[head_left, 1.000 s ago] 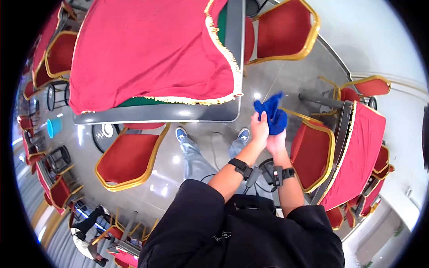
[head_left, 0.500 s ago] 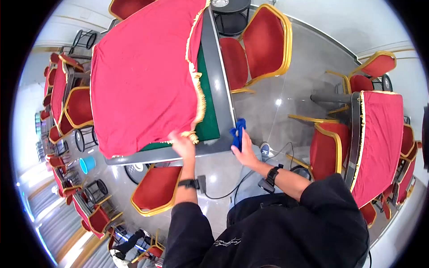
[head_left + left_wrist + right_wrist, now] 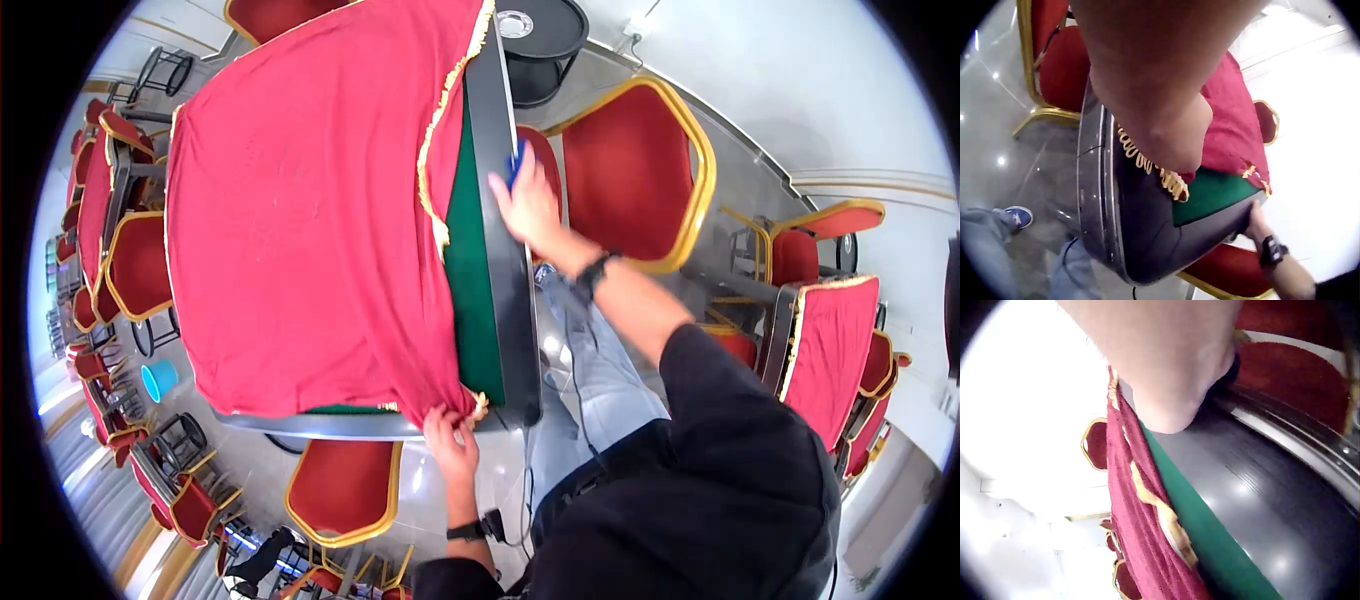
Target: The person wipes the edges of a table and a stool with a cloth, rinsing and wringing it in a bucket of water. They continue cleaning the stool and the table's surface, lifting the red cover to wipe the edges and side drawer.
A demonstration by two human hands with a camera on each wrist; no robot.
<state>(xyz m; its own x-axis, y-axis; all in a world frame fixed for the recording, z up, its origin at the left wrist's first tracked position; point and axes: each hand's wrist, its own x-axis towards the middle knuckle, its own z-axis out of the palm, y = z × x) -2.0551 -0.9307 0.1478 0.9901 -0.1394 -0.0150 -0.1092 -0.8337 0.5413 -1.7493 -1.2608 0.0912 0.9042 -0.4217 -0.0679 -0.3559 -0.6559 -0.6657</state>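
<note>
A red tablecloth [image 3: 300, 200] with a yellow fringe covers most of a table whose dark grey rim [image 3: 512, 320] and green top [image 3: 472, 300] show along the right side. At the near corner, my left hand [image 3: 452, 442] pinches the cloth's fringed edge; in the left wrist view its fingertips are hidden behind the hand. Farther up the right side, my right hand [image 3: 530, 208] holds a blue cloth [image 3: 517, 163] against the rim, thumb over the top. Most of the blue cloth is hidden under that hand.
A red chair with a gold frame [image 3: 630, 170] stands close to the table's right side, and another chair [image 3: 342, 488] at the near side. A round black side table [image 3: 545, 30] is at the far right. A cable [image 3: 575, 375] hangs by my legs.
Both hands were together on the blue cloth, then parted. The right hand carried it to the rim and up along the right side; the left went to the tablecloth's near corner and took hold.
</note>
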